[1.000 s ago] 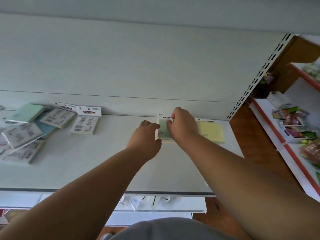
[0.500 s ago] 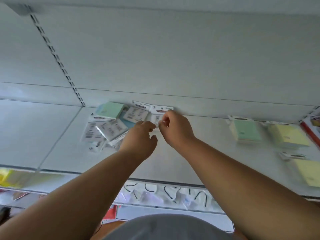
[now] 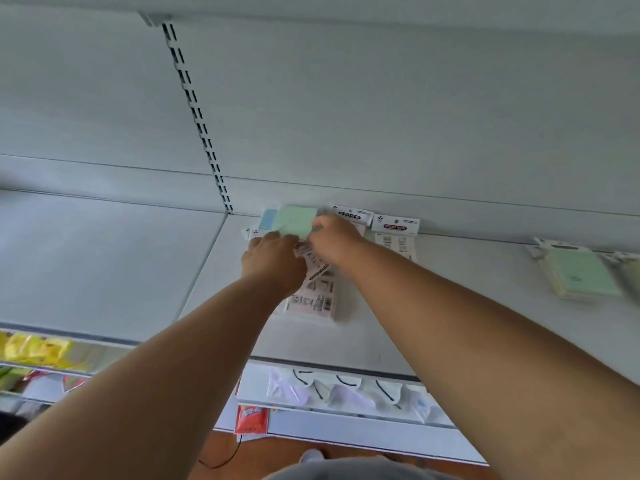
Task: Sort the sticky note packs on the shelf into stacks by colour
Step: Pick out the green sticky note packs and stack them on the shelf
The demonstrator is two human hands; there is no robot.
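Head view: both hands reach into a loose pile [image 3: 313, 271] of sticky note packs near the back of the white shelf [image 3: 433, 327], just right of the slotted upright [image 3: 197, 116]. The left hand [image 3: 273, 261] rests on the pile with fingers curled; what they hold, if anything, is hidden. The right hand [image 3: 334, 239] has its fingers bent down onto a pack at the pile's top; whether they pinch it I cannot tell.

Behind the pile, against the back wall, lie a green pack [image 3: 298, 220] and a blue pack [image 3: 268, 219]. A barcode-side pack [image 3: 313, 299] sticks out of the pile toward the shelf's front edge. Right of the pile a face-down pack [image 3: 396, 233] leans at the wall. Well to the right of the pile sits a green stack [image 3: 578, 277], with another pack cut off by the frame edge.

Left of the pile, past the shelf seam, the board is bare. In front of the pile open board runs to the front lip. Below the lip hang small bagged goods [image 3: 332, 393] and a red sachet [image 3: 251, 419].
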